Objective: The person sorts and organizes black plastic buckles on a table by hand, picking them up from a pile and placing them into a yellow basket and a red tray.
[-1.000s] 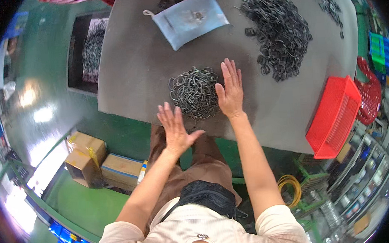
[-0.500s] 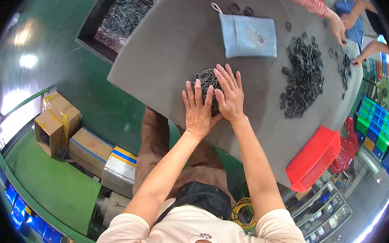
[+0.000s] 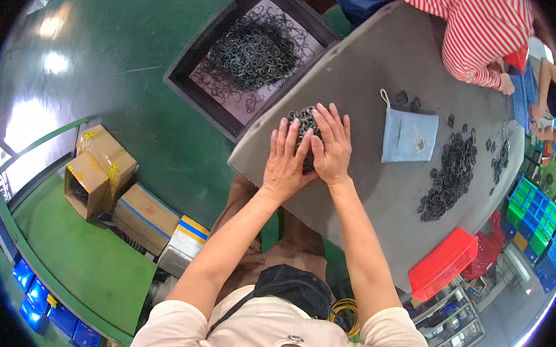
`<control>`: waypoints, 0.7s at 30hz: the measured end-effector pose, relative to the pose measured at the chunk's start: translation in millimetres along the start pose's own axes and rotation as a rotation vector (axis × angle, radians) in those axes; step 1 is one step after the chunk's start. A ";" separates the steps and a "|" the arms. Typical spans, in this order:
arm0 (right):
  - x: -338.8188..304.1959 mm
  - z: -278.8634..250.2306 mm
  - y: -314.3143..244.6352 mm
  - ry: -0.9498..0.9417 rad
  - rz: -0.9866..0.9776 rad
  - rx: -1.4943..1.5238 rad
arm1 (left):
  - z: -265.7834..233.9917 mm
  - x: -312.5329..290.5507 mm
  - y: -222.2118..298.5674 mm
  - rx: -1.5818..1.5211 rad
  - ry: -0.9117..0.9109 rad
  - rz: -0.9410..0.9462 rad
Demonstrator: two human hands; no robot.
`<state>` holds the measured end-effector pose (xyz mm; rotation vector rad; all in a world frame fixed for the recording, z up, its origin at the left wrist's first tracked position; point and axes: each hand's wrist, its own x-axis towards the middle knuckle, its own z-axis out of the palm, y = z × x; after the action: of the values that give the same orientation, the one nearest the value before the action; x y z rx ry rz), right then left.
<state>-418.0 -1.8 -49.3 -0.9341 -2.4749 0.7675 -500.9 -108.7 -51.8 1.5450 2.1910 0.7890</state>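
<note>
A small heap of dark, bent-wire ring pieces point(image 3: 305, 122) lies near the left edge of the grey table point(image 3: 356, 200). My left hand point(image 3: 287, 163) rests against the heap's near left side, fingers stretched out and slightly apart. On the right side my right hand point(image 3: 333, 148) does the same, its fingers long and nearly straight, thumb toward the left hand. Between them the two palms hem in the pieces, and part of the heap is hidden under the fingers. Neither hand is closed around a piece that I can see.
Beyond the table edge stands a black tray point(image 3: 179, 68) with many similar pieces. A light blue pouch point(image 3: 409, 133) and a larger dark pile point(image 3: 451, 175) lie to the right. A red basket point(image 3: 443, 265) sits at the near right edge. A co-worker's striped sleeve point(image 3: 473, 40) reaches over the table.
My view has swung left, so the black tray shows more fully. Both hands, with the heap between them, appear closer to the table's left edge. The striped-sleeved person leans further in.
</note>
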 end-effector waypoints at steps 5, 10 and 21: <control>72.0 38.9 -30.1 0.062 -0.066 0.038 | -38.9 38.8 -52.7 0.007 0.057 -0.034; 134.7 76.0 -50.5 0.036 -0.066 0.135 | -74.3 81.4 -106.4 0.167 -0.080 -0.106; 25.5 -131.1 0.8 0.308 0.114 0.337 | -38.4 -5.5 18.6 0.035 -0.079 0.221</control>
<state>-367.3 62.7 56.0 -0.9867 -1.9675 0.9609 -507.0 -118.4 -10.4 1.8266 2.0114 0.7428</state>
